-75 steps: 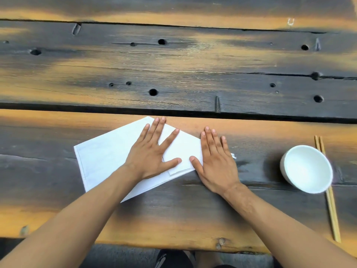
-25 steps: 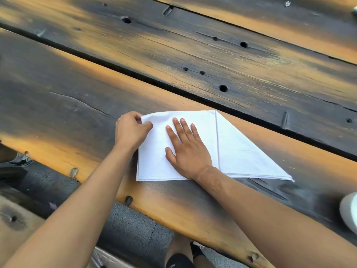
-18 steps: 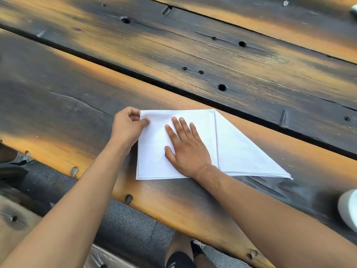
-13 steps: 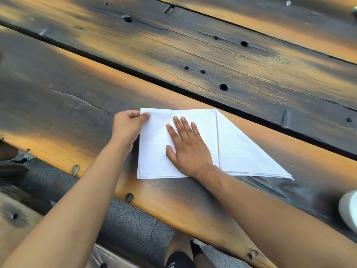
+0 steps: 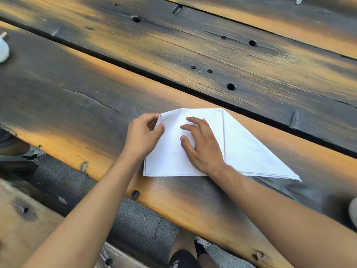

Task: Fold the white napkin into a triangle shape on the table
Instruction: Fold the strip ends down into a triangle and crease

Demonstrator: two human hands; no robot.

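The white napkin (image 5: 249, 149) lies on the near plank of the dark wooden table (image 5: 77, 97). Its right half is folded into a triangle that tapers to a point at the right; its left half is a square flap. My left hand (image 5: 143, 136) pinches the flap's far left corner between thumb and fingers and has it slightly lifted. My right hand (image 5: 202, 146) rests on the middle of the napkin, fingers arched with the tips pressing the cloth, just left of the vertical fold line.
A white object (image 5: 2, 50) sits at the left edge of the table, and the rim of a white bowl (image 5: 353, 211) shows at the far right. The table's front edge runs diagonally below the napkin. Below it are a bench, pavement and feet.
My left hand has closed on the napkin's far left corner and raised it a little. My right hand went from flat to arched on its fingertips. The view shifted slightly.
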